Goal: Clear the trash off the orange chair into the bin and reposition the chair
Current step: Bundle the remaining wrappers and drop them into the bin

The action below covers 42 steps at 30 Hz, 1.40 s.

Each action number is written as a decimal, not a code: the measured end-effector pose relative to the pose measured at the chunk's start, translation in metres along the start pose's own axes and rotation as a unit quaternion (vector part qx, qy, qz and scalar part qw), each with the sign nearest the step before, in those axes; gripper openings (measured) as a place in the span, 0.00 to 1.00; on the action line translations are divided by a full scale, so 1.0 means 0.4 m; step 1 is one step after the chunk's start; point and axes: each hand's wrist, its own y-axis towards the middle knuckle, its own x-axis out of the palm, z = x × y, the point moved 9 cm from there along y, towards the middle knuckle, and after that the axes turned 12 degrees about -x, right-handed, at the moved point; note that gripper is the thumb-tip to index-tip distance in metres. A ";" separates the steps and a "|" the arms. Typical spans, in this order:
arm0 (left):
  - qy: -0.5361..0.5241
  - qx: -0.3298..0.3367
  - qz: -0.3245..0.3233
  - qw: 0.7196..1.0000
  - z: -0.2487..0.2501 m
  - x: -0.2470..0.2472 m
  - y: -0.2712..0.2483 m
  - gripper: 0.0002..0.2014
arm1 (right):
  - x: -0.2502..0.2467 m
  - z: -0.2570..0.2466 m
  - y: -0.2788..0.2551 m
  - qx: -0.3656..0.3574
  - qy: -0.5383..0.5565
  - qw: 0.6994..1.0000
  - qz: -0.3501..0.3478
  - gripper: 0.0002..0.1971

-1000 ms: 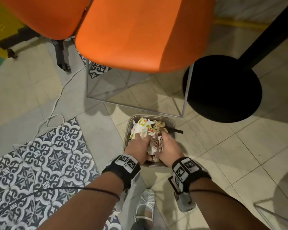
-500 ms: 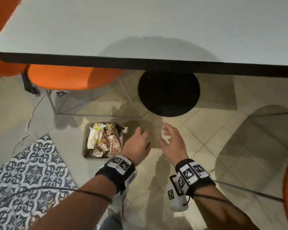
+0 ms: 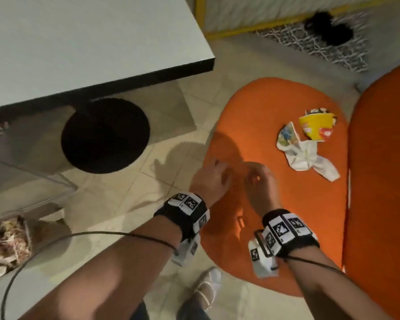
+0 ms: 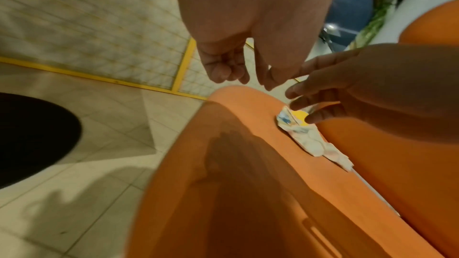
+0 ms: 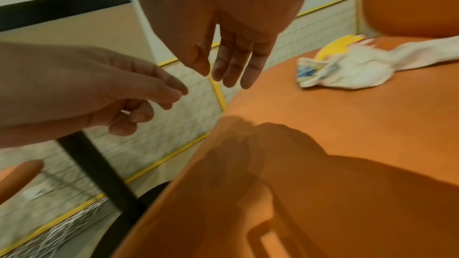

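Both forearms reach forward side by side; left hand point(image 3: 211, 179) and right hand point(image 3: 259, 181) hang empty, fingers loosely relaxed.

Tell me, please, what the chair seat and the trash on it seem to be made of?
Chair seat: probably moulded plastic, matte orange; smooth, seamless and evenly curved. White trash: likely paper, matte, creased and crumpled. Yellow trash: perhaps printed paper or thin card, with torn edges.

No legible text anywhere, only square black-and-white marker tags point(image 3: 185, 201) on both wristbands
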 end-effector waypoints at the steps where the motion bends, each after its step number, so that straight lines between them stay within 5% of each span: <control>1: 0.007 0.010 -0.011 1.000 0.037 0.028 0.012 0.15 | -0.040 0.045 -0.003 0.015 -0.022 1.000 0.004 0.15; 5: 0.042 0.048 -0.044 0.997 0.147 0.105 0.071 0.14 | -0.157 0.255 -0.006 0.139 -0.096 0.986 0.010 0.16; 10: 0.102 0.096 -0.060 0.988 0.253 0.169 0.178 0.21 | -0.283 0.467 0.011 0.297 -0.152 0.941 0.064 0.38; 15: 0.226 0.175 -0.063 0.956 0.366 0.218 0.300 0.31 | -0.264 0.565 0.067 0.376 -0.146 0.915 -0.008 0.52; 21: 0.367 0.272 -0.112 0.883 0.444 0.316 0.414 0.41 | -0.204 0.573 0.088 0.416 -0.164 0.893 -0.051 0.43; 24: 0.426 0.307 -0.124 0.842 0.465 0.342 0.469 0.37 | -0.197 0.559 0.096 0.418 -0.182 0.890 -0.032 0.37; 28: 0.435 0.341 -0.120 0.825 0.477 0.345 0.493 0.27 | -0.191 0.561 0.083 0.451 -0.155 0.878 -0.040 0.33; 33: 0.379 0.349 -0.106 0.851 0.519 0.315 0.510 0.17 | -0.177 0.568 0.050 0.494 -0.085 0.865 -0.005 0.29; 38: 0.136 0.218 -0.100 0.961 0.564 0.234 0.557 0.19 | -0.179 0.551 0.037 0.483 -0.130 0.865 -0.043 0.29; 42: 0.067 0.204 -0.179 0.960 0.667 0.275 0.594 0.30 | -0.169 0.544 -0.007 0.472 -0.025 0.881 0.009 0.29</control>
